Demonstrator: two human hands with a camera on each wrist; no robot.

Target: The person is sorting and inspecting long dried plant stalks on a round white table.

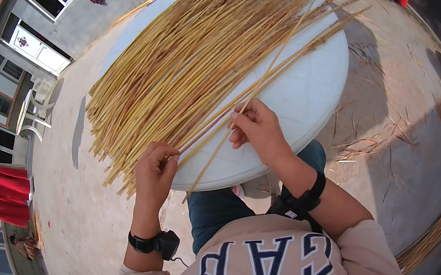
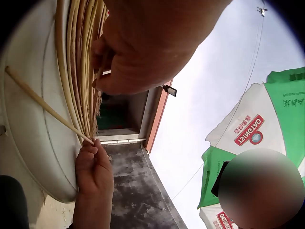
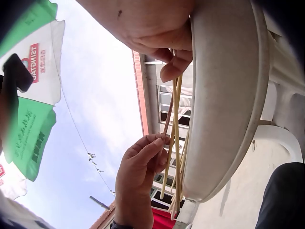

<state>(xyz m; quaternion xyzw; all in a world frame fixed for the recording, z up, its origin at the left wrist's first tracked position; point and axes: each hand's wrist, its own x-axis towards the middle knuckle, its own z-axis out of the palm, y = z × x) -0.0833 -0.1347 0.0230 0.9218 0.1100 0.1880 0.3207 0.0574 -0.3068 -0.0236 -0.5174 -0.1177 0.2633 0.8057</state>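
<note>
A broad layer of long dry stalks [image 1: 185, 67] with brown feathery heads lies across a round white table [image 1: 321, 90]. Near the stalks' cut ends, my left hand [image 1: 155, 170] pinches the lower end of a reddish stalk [image 1: 194, 140] between thumb and fingers. My right hand [image 1: 259, 129], farther up over the table's near side, pinches a thin yellow stalk [image 1: 209, 165] whose cut end sticks out past the rim. In the left wrist view the right hand [image 2: 94, 167] has this stalk at its fingertips. The right wrist view shows the left hand [image 3: 138, 167] with its thumb on a stalk.
Small bundles of stalks [image 1: 430, 236] lie on the ground at the right, among scattered bits of straw [image 1: 373, 145]. A white chair [image 1: 34, 115] stands by the house at the left, near a hanging red cloth [image 1: 2, 194]. A green and white umbrella [image 2: 248, 124] rises overhead.
</note>
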